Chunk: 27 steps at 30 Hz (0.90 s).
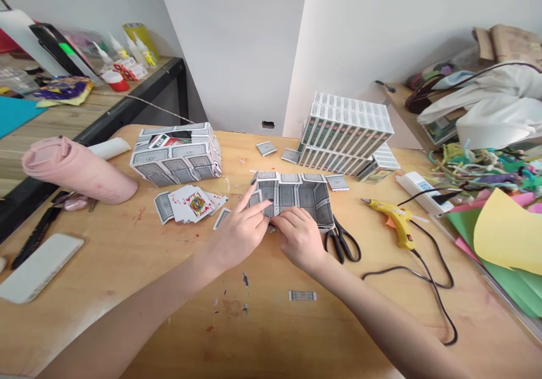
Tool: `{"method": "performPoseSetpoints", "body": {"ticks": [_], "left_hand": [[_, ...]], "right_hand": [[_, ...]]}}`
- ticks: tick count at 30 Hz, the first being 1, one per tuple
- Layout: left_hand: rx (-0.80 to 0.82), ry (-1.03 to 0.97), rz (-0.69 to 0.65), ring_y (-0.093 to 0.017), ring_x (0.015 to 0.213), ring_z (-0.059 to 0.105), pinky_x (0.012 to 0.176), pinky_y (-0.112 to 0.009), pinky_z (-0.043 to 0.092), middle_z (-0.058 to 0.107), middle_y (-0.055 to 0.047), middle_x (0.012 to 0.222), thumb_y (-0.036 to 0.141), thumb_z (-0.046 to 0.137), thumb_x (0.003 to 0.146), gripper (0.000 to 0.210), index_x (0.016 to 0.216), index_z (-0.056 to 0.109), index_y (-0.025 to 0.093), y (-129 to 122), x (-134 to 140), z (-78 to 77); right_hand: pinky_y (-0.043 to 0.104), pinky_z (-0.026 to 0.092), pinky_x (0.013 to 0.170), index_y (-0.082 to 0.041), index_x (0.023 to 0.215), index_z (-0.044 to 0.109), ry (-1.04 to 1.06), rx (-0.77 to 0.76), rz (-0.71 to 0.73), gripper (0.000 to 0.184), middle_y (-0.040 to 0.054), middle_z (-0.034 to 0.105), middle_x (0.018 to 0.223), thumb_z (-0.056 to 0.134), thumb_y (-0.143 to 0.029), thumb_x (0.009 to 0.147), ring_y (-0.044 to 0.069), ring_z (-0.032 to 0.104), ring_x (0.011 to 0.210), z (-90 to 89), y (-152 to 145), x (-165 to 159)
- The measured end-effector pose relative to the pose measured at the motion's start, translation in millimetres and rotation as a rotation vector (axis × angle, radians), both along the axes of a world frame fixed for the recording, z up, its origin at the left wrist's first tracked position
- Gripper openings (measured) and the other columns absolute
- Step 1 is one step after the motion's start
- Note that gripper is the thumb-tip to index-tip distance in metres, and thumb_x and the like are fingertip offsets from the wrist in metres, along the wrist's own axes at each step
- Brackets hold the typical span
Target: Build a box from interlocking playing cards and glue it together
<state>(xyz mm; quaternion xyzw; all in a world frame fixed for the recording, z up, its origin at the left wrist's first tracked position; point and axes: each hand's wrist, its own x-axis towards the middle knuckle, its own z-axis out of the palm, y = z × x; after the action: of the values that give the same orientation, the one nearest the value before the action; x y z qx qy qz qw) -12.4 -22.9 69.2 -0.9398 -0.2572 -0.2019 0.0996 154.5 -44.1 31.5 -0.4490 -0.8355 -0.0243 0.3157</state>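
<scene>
An open-topped box (302,194) made of grey-backed playing cards stands on the table in front of me. My left hand (241,229) is at its near left corner, index finger stretched along the left end and the other fingers reaching over the wall. With curled fingers, my right hand (300,239) pinches the near wall close to the left fingertips. The exact pinch point is partly hidden by the hands. Black-handled scissors (348,242) lie beside the box's right end, their blades partly covered. Loose playing cards (192,204) are spread left of my left hand.
A second card box (175,156) stands at back left, stacked card packs (345,133) at back right. A yellow glue gun (398,221) trails its cable at right, near a power strip (423,192). A pink roll (80,170) and a white case (40,269) lie left.
</scene>
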Motion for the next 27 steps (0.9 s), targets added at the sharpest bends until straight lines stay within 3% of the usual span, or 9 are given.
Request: {"method": "performPoseSetpoints", "body": {"ticks": [4, 11, 16, 19, 23, 27], "left_hand": [[-0.103, -0.041, -0.018, -0.020, 0.101, 0.059, 0.106, -0.054, 0.034, 0.062, -0.005, 0.071, 0.000, 0.032, 0.083, 0.033, 0.068, 0.059, 0.012, 8.1, -3.5, -6.0], [-0.117, -0.094, 0.030, -0.017, 0.087, 0.059, 0.102, -0.052, 0.040, 0.060, -0.006, 0.075, -0.005, 0.029, 0.074, 0.033, 0.064, 0.055, 0.014, 11.0, 0.7, -11.5], [-0.088, -0.062, -0.005, -0.020, 0.109, 0.053, 0.110, -0.054, 0.027, 0.063, -0.003, 0.079, 0.000, 0.036, 0.082, 0.029, 0.085, 0.061, 0.014, 4.5, -11.1, -8.6], [-0.027, -0.084, 0.060, -0.022, 0.123, 0.042, 0.109, -0.052, 0.029, 0.062, -0.004, 0.106, 0.004, 0.042, 0.084, 0.029, 0.102, 0.059, 0.018, -1.3, -17.9, -6.8], [0.032, -0.092, 0.182, -0.028, 0.130, 0.032, 0.107, -0.053, 0.031, 0.049, -0.006, 0.128, 0.011, 0.051, 0.082, 0.019, 0.095, 0.061, 0.021, -3.7, -16.8, -3.4], [0.082, 0.029, 0.149, -0.029, 0.130, 0.031, 0.109, -0.058, 0.025, 0.044, -0.005, 0.134, 0.010, 0.049, 0.083, 0.014, 0.085, 0.059, 0.018, -1.6, -7.5, 1.6]], "right_hand": [[0.031, 0.040, 0.067, -0.014, 0.075, 0.062, 0.013, 0.001, 0.028, 0.027, 0.0064, 0.061, 0.072, 0.040, 0.002, 0.070, 0.019, 0.052, 0.077, -2.6, 2.6, -1.0], [0.031, 0.037, 0.064, -0.016, 0.068, 0.056, 0.028, 0.002, 0.020, 0.023, 0.0054, 0.056, 0.066, 0.040, 0.001, 0.068, 0.018, 0.048, 0.071, -8.3, 8.0, -5.1], [0.031, 0.039, 0.062, -0.016, 0.074, 0.055, 0.082, -0.096, 0.053, 0.022, 0.0063, 0.055, 0.070, 0.040, -0.002, 0.074, 0.018, 0.047, 0.072, -5.4, 7.9, -1.4], [0.030, 0.041, 0.062, -0.017, 0.079, 0.054, 0.111, -0.160, 0.107, 0.019, 0.0069, 0.055, 0.074, 0.039, -0.005, 0.080, 0.018, 0.047, 0.073, -2.4, 7.9, 2.1], [0.031, 0.043, 0.064, -0.017, 0.082, 0.054, 0.123, -0.227, 0.118, 0.016, 0.0072, 0.055, 0.077, 0.039, -0.009, 0.083, 0.018, 0.048, 0.075, 1.0, 8.2, 4.9], [0.029, 0.042, 0.064, -0.017, 0.084, 0.056, 0.094, -0.248, 0.090, 0.016, 0.0063, 0.056, 0.077, 0.041, -0.013, 0.084, 0.017, 0.050, 0.076, 0.5, 7.2, 4.2]]}}
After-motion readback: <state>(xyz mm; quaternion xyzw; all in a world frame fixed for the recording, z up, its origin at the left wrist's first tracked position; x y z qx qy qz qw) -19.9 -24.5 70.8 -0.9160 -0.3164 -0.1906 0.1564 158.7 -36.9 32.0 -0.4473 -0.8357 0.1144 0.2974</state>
